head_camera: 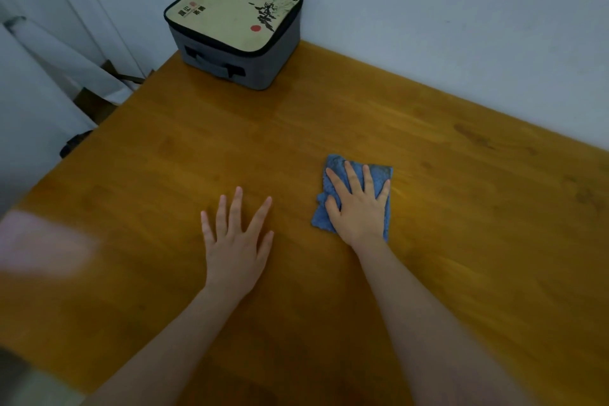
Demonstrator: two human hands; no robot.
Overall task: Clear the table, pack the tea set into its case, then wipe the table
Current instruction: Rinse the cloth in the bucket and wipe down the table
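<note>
A blue cloth (379, 171) lies flat on the wooden table (461, 224), right of centre. My right hand (357, 204) presses down on it with straight, spread fingers. My left hand (235, 241) rests flat on the bare wood a little to the left, fingers spread, holding nothing. The tea set case (235, 26), grey with a cream lid bearing black ink drawing and a red dot, stands zipped shut at the table's far left corner against the wall.
A pale wall (461, 26) runs along the table's far edge. Off the left edge hang white fabric (49, 76) and a cardboard box (95, 105) below. A blurred pale shape (43, 244) fills the near left.
</note>
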